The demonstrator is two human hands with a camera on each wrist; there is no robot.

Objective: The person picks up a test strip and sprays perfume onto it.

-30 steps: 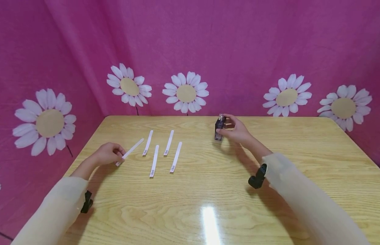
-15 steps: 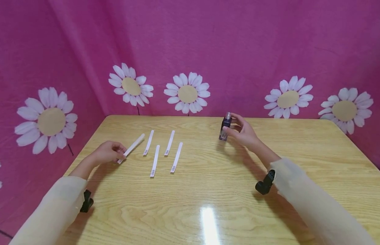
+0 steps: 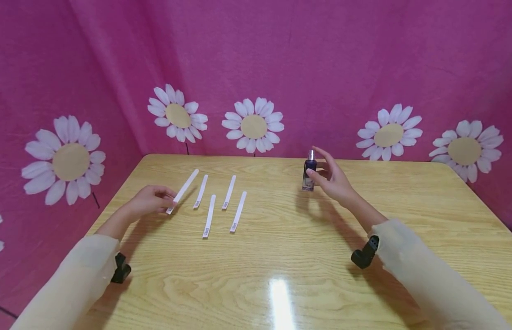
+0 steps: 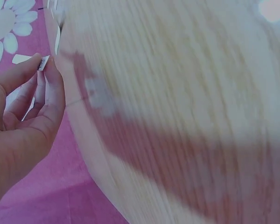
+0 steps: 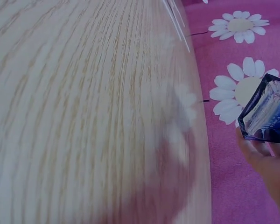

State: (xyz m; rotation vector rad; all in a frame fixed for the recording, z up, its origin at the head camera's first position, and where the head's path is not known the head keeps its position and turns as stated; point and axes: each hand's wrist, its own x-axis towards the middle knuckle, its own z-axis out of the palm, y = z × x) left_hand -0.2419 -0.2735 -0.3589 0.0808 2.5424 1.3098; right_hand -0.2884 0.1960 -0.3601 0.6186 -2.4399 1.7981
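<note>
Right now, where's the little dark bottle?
In the head view, the dark bottle is in the right hand, to the right of all the white strips.

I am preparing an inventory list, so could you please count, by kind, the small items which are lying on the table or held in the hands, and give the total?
White strips: 5 (4 lying on the table, 1 held in the left hand)
Dark bottle: 1 (held in the right hand)
Total: 6
</note>
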